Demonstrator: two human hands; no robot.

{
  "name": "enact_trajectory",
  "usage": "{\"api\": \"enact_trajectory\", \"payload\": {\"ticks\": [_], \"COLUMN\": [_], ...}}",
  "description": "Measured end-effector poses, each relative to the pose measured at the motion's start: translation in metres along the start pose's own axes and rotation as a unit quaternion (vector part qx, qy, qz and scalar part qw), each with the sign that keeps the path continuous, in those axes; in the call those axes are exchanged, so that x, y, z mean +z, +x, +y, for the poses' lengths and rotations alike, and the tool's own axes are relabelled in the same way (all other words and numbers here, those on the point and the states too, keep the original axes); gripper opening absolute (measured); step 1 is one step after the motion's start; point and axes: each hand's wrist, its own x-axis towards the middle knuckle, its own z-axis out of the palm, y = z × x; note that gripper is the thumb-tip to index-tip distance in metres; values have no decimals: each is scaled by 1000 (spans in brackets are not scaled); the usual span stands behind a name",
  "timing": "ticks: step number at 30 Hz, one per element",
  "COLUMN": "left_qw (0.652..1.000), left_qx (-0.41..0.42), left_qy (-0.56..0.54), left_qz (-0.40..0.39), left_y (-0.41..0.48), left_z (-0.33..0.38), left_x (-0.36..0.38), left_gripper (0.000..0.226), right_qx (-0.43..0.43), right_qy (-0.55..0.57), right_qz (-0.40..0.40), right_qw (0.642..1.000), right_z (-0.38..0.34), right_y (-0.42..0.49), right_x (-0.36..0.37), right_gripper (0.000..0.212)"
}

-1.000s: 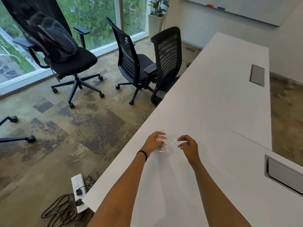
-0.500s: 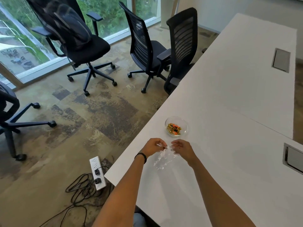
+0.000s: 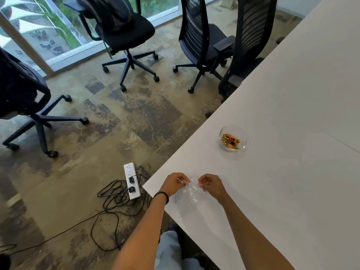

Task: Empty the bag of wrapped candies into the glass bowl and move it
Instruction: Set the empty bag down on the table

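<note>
A small glass bowl [image 3: 228, 148] stands on the white table [image 3: 292, 133] near its left edge, with gold and orange wrapped candies [image 3: 230, 140] inside. Closer to me, a clear, crumpled plastic bag [image 3: 191, 193] lies flat on the table near the front corner; it looks empty. My left hand [image 3: 174, 184] pinches the bag's left top corner. My right hand [image 3: 211, 185] pinches its right top corner. Both hands are well short of the bowl.
Black office chairs [image 3: 204, 41] stand on the carpet to the left, one [image 3: 251, 45] pushed against the table's edge. A white power strip [image 3: 131, 180] with black cables lies on the floor beside the table corner. My knee shows below the table edge.
A second ago both hands were around the bowl. They have since drawn back toward me holding the clear bag, leaving the bowl of candies standing further out on the table.
</note>
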Motion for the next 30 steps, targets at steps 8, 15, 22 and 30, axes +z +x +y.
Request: {"api": "enact_trajectory", "payload": {"ticks": [8,15,22,30], "left_qw": [997,988,974,969], "left_qx": [-31,-19,23,51], "left_qy": [-34,-25,-2,-76], "left_qz": [65,149,227,229], "left_y": [-6,-10,-3,28], "left_z": [-15,-22,-12,23], "left_x": [11,24,27,31], "left_gripper": [19,32,34,33], "right_qx": [15,21,46,76], "right_qy": [-24,16,106,164], "right_qz": [13,68,242,314], "right_qw": [1000,997,963,932], "right_z": [13,10,-2,-19], "right_y": [4,14,30,47], "right_x": [11,-10,-53,-97], "right_gripper": [14,14,27,35]}}
